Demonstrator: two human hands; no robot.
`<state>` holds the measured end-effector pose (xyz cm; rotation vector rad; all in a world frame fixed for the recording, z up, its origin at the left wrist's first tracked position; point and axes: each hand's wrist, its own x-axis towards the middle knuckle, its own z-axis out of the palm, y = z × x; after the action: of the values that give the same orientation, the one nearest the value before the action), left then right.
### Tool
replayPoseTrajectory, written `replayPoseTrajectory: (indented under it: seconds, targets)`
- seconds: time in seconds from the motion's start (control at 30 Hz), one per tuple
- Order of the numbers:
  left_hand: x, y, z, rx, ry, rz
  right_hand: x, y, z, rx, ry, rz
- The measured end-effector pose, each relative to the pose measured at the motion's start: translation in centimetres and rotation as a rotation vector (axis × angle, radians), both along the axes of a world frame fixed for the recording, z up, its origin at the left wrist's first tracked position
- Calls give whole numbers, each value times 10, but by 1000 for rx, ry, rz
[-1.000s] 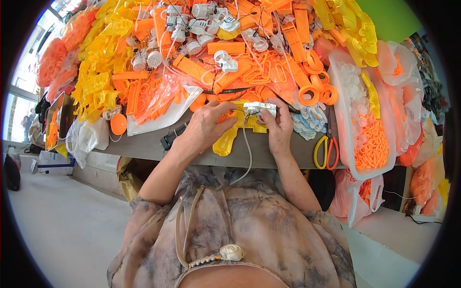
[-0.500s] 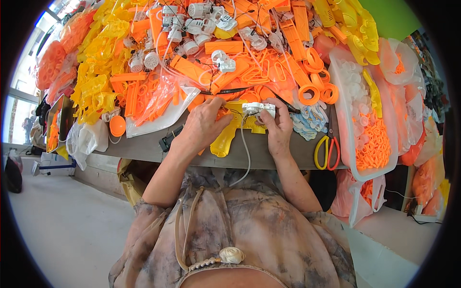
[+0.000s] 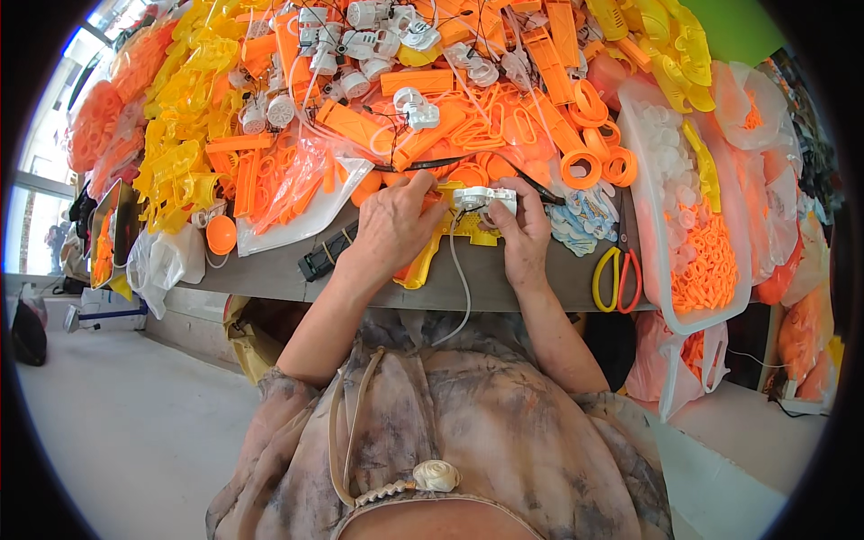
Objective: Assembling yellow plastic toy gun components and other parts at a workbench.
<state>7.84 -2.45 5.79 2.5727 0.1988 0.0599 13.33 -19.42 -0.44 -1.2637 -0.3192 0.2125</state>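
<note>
The white unit (image 3: 477,197) is over the yellow shell (image 3: 479,234) at the counter (image 3: 558,270), pinched in the grip of the right hand (image 3: 524,236). The left hand (image 3: 389,225) curls beside it; its hold cannot be told. Scissors (image 3: 621,249) lie rightward.

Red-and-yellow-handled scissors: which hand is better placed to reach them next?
Probably the right hand: the scissors lie to its right, though it grips a white part; the left hand is farther away.

Glossy yellow plastic shell (image 3: 420,267)
</note>
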Motion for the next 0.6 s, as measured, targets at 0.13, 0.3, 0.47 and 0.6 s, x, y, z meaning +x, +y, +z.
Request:
replayPoseTrajectory:
  seconds: [0.13,0.3,0.47,0.6]
  targets:
    - [-2,-1,-18,109,-177,-27,-1,-1,2,13,9,14]
    - [-6,-2,-26,157,-324,-59,0,-1,1,15,21,1]
    - [-9,-5,-37,163,-422,-53,0,-3,2,-2,30,25]
    - [-9,-6,-44,200,-489,-38,-1,-1,5,14,24,8]
